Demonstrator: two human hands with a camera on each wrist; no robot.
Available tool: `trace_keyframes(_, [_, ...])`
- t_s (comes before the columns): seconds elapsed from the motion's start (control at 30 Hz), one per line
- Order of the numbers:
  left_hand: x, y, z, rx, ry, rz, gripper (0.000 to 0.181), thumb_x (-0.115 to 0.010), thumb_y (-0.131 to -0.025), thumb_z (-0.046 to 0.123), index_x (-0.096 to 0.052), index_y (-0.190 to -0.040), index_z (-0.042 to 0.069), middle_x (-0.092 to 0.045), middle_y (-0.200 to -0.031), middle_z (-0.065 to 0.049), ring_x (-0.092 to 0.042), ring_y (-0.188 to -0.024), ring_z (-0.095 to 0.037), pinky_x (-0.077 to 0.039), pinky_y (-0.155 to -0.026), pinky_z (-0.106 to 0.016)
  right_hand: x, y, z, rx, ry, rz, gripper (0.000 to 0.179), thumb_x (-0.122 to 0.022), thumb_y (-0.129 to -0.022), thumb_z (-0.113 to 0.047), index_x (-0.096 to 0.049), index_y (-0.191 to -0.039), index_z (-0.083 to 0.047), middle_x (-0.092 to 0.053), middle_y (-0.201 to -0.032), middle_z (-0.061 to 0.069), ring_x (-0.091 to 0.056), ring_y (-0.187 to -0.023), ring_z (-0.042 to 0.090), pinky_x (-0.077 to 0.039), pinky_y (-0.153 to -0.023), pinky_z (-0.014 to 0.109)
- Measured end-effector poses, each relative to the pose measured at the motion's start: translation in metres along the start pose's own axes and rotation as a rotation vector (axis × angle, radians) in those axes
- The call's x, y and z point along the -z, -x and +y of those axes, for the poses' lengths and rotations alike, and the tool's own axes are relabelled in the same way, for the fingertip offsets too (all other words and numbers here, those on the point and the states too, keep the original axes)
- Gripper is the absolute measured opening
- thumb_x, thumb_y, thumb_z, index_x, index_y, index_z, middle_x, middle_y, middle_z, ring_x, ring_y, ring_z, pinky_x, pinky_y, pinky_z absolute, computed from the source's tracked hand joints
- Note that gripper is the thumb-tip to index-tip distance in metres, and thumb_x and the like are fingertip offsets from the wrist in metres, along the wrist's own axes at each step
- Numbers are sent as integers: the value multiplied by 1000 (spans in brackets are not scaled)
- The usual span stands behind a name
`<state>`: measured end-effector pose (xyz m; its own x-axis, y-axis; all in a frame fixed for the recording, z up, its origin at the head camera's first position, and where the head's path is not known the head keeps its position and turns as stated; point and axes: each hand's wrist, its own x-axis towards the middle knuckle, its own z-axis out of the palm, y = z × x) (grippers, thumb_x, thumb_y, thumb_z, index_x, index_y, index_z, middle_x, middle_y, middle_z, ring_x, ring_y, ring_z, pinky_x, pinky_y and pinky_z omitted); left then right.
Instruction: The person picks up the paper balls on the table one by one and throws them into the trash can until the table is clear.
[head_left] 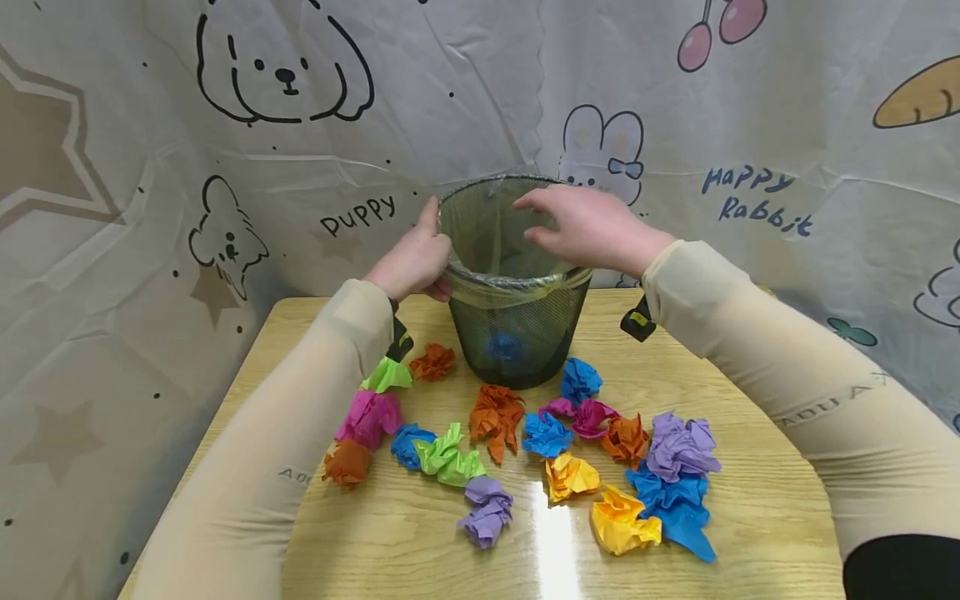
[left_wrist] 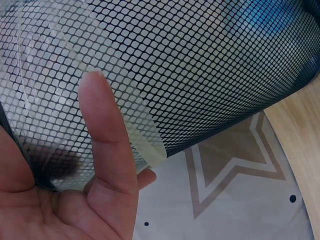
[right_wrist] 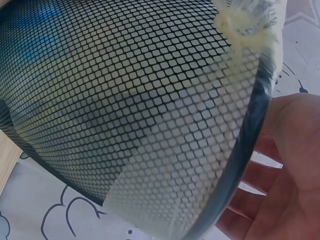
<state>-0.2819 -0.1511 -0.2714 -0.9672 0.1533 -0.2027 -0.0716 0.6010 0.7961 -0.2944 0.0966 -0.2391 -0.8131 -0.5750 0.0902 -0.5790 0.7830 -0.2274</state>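
Note:
A dark mesh wastebasket [head_left: 517, 333] with a thin clear yellowish liner [head_left: 510, 287] folded over its rim stands at the back of the table. Through the mesh a blue crumpled paper ball [head_left: 506, 347] shows at the bottom. My left hand [head_left: 415, 257] holds the basket's left side at the rim; in the left wrist view one finger [left_wrist: 107, 130] lies along the mesh outside. Above the right part of the opening hovers my right hand [head_left: 588, 223], fingers loosely bent, nothing between them. The right wrist view has this hand [right_wrist: 295, 170] beyond the rim.
Crumpled paper balls lie in front of the basket: orange [head_left: 497, 417], green [head_left: 450, 457], pink [head_left: 371, 419], purple [head_left: 681, 447], yellow [head_left: 625, 521] and blue [head_left: 677, 504], several touching. A printed curtain [head_left: 465, 100] hangs right behind the wooden table [head_left: 390, 533].

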Motion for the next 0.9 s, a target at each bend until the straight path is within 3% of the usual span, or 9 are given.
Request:
trace_keyframes(0.4, [1, 1, 0, -10, -9, -2, 72, -23, -105, 17, 21, -162, 29, -8, -171, -12, -68, -73, -34, -62, -66, -41, 10, 24, 13, 19, -2, 98, 49, -59, -105, -26, -51, -152, -15, -53, -150, 10, -49, -136, 32, -42, -110, 54])
trace_keyframes(0.67, [3, 0, 0, -11, -6, -9, 72, -23, -105, 16, 21, -162, 28, -11, -170, -15, -67, -72, -34, -62, -66, -41, 16, 40, 24, 10, 6, 122, 50, -58, -105, -25, -49, -153, -12, -50, -152, 13, -48, -137, 35, -41, -111, 56])
trace_keyframes(0.9, [5, -2, -1, -15, -11, -12, 72, -22, -106, 17, 22, -161, 29, -11, -170, -15, -67, -72, -34, -62, -66, -40, 15, 65, 37, -10, -6, 158, 57, -61, -104, -25, -44, -156, -9, -44, -156, 16, -41, -142, 39, -35, -115, 58])
